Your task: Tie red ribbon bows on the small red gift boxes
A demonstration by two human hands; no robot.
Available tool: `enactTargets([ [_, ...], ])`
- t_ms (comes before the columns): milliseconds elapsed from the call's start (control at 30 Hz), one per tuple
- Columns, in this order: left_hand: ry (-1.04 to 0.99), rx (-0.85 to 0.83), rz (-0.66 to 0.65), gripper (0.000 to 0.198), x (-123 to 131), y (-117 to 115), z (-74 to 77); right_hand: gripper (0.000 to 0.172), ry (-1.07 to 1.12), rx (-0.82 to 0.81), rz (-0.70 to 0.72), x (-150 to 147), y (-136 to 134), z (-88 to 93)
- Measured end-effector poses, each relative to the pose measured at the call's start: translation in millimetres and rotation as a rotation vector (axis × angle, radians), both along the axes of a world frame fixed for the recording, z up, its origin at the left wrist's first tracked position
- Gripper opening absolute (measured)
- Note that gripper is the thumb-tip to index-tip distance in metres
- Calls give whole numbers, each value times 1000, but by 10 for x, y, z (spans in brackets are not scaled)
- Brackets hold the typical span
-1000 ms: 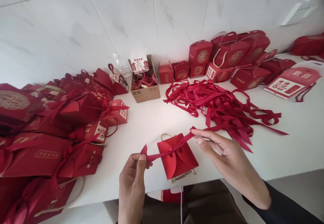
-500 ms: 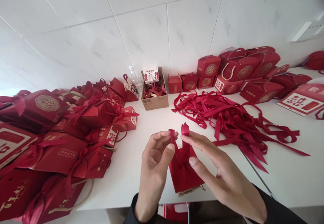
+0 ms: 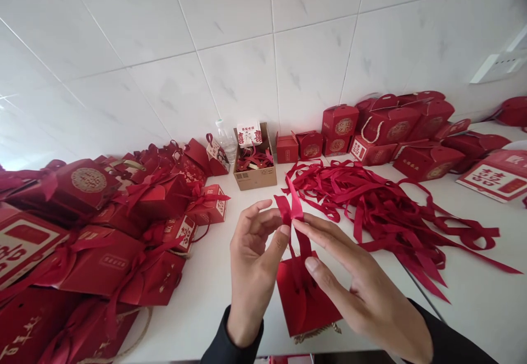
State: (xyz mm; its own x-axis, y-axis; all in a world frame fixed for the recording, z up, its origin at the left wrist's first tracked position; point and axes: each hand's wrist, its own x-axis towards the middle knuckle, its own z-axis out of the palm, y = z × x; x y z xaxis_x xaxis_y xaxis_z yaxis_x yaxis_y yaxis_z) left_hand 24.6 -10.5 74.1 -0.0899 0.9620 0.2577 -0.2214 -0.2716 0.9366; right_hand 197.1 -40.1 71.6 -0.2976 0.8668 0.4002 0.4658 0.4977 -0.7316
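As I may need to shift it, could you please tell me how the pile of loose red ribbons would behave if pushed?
The ribbon pile looks floppy: its strips curl and loop on the table. Pushed, it would probably bunch rather than slide whole, being tangled. It is likely light; stray ends may trail.

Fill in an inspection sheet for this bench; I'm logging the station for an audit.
Surface: white countertop, crowded at both sides.
Job's things: small red bag at the near edge, ribbon rising from it, both ends raised.
Clutter: loose ribbons heaped right; ribboned red boxes piled left; cardboard box and plastic bottle by the wall; red boxes back right.
Grips: left hand pinches the ribbon; right hand open, forefinger on it.
Cables: nothing seen.
Surroundings: white tiled wall, socket upper right.
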Motion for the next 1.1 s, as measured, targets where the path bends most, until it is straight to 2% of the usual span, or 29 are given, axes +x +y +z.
enactTargets([
  [133,-18,47,-5,33,37,26,30,47,34,20,-8,-2,9,6],
  [233,48,49,43,31,37,71,12,44,44,13,-11,2,29,19],
  [333,297,19,138,35,-52,118,-92,43,12,-59,-61,57,55,-19],
  [400,500,-63,211,41,-165,94,-199,45,-36,-145,-123,133,54,-88],
  [433,572,-120,246,39,-228,52,-253,46,-59,-187,-156,178,44,-130],
  [500,652,-220,303,22,-342,-95,-337,44,-89,-238,-212,265,6,-205],
  [533,675,-254,309,23,-381,-193,-363,40,-96,-250,-230,299,-18,-229],
  [600,756,-355,244,43,-411,-404,-381,32,-101,-289,-232,332,-57,-239],
  [667,807,-429,183,50,-375,-589,-375,30,-104,-366,-186,315,-67,-204],
  [733,836,-377,137,43,-299,-709,-374,40,-111,-431,-153,260,-41,-152],
  [833,881,-158,108,23,-176,-761,-409,47,-147,-475,-149,152,24,-98],
  [933,894,-22,70,35,-86,-734,-458,38,-192,-529,-130,75,63,-97],
  [1033,847,2,66,28,-39,-707,-482,28,-182,-564,-131,56,59,-120],
  [1100,812,-13,78,22,-33,-699,-485,31,-171,-565,-138,62,49,-132],
])
